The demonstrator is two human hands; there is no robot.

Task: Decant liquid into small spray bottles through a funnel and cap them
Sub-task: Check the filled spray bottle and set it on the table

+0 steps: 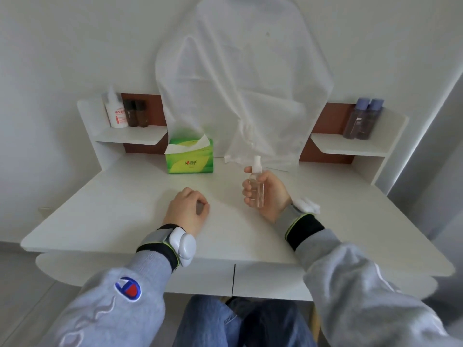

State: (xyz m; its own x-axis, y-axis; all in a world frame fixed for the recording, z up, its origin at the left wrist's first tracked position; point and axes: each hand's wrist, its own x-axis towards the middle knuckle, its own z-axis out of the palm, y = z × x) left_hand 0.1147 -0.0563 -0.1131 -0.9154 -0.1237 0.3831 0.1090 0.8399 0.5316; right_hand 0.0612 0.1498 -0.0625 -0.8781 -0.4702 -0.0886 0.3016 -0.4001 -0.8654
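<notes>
Desk [125, 196] white, wall behind | right hand [269, 194] grips spray bottle [256, 189] (capped) | left hand [188, 211] fisted, empty

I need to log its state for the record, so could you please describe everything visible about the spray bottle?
The spray bottle is small, clear and cylindrical, plastic by its look, with a white spray head and a see-through cap on top. It stands about upright, lifted above the desk, held in the right hand, fingers around its body. How much liquid it holds cannot be told. Nothing else touches it.
</notes>
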